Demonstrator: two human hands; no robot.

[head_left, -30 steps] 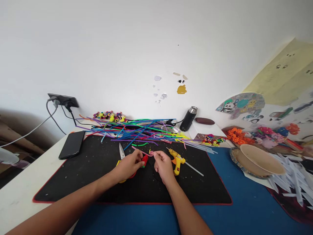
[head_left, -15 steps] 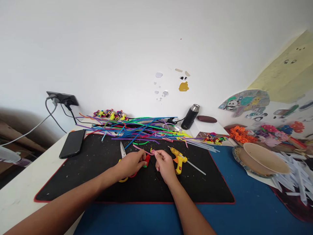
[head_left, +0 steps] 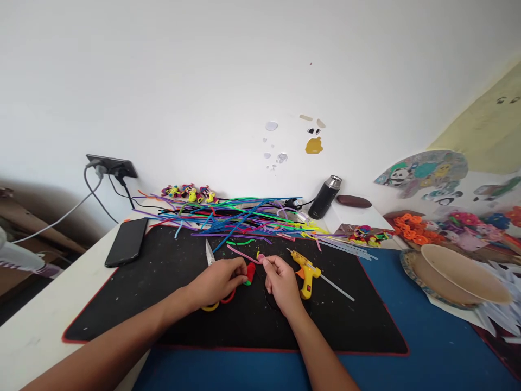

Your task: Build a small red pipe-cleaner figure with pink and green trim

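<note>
Left of the glue gun (head_left: 308,275), the right hand (head_left: 282,283) pinches a pink pipe cleaner (head_left: 244,255); the left hand (head_left: 222,279), grip unclear, has drawn clear.

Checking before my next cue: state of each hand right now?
Left hand: fingers curled beside the red piece; cannot tell whether they hold it.
Right hand: closed, pinching the pink strand at its coiled end.
</note>
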